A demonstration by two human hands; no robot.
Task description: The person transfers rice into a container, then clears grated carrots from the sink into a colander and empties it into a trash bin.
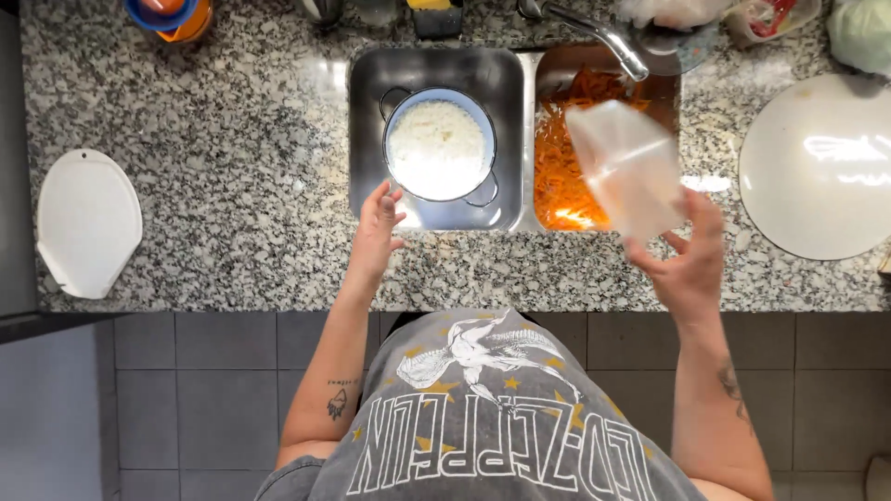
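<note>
My right hand (689, 263) grips a clear, empty plastic container (626, 167) and holds it tilted over the right sink basin (557, 70), which is full of shredded carrot (561, 172). My left hand (379, 227) hovers with fingers apart at the front rim of the left sink basin (436, 67), touching nothing. In that basin sits a blue-rimmed colander (439, 145) filled with white grated food.
A speckled granite counter (241, 158) surrounds the sink. A white cutting board (85, 223) lies at the left edge, a round white plate (821, 167) at the right. The faucet (608, 37) reaches over the right basin. Bowls and bags line the back edge.
</note>
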